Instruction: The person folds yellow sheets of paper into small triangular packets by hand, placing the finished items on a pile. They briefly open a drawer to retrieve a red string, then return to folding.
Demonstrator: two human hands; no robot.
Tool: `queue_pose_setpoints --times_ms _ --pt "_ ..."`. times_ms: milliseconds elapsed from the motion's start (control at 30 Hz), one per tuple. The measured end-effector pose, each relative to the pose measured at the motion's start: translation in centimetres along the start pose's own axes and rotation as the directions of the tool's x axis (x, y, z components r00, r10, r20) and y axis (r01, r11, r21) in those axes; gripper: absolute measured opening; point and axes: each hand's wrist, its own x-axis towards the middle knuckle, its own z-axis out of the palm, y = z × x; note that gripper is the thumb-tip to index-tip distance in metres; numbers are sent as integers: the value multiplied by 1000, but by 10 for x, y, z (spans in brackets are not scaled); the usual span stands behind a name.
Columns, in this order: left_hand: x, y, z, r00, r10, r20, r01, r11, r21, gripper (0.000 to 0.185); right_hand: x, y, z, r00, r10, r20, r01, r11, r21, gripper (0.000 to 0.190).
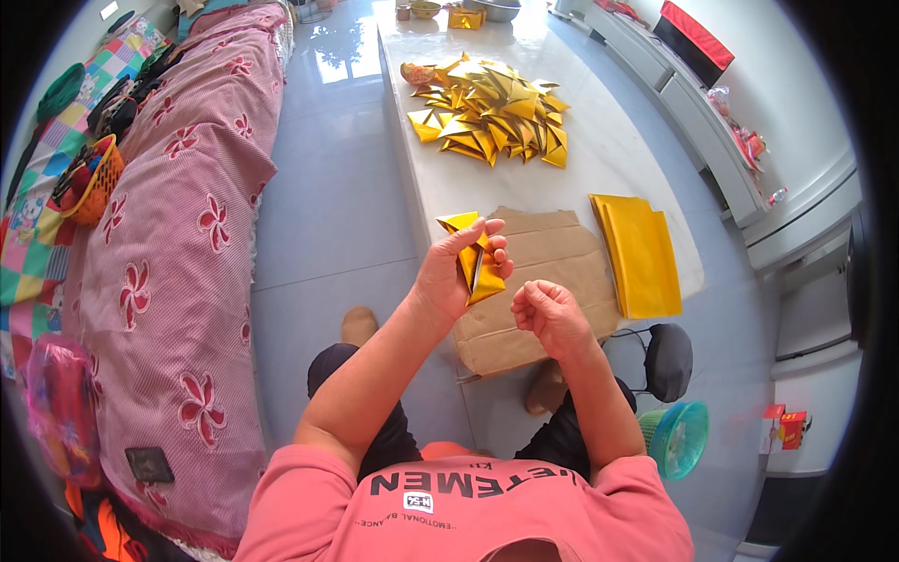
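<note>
My left hand [456, 261] grips a folded piece of gold foil paper [483, 270], thumb on top and fingers curled round its right side. The piece has pointed corners and a slit along its middle. To its right, my right hand [553, 315] is closed above the cardboard sheet [555, 253], thumb against the curled fingers; whether something small is pinched there cannot be seen. A stack of flat gold paper sheets [638, 256] lies right of the cardboard. Farther up the table is a heap of folded gold paper pieces [499, 109].
The pale marble-look table [604, 168] stretches away from me. A cut fruit [416, 73], bowls [425, 9] and a gold packet [466, 17] stand toward its far end. A pink-covered sofa [211, 175] runs along the left. A green wastebasket [678, 439] and dark stool [667, 362] are at right.
</note>
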Motion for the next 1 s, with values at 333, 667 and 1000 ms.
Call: queue_pose_setpoints --times_ms 333,667,1000 --pt "-1 69 -6 931 333 -149 -317 941 122 33 18 2 1 994 -80 -75 63 976 -211 24" --pt "-42 137 -9 811 579 -78 -578 815 45 36 34 22 28 979 -163 -121 85 872 -483 20" --pt "-21 95 5 896 421 -140 -326 839 436 39 39 -7 68 968 -243 -62 237 968 -86 34"
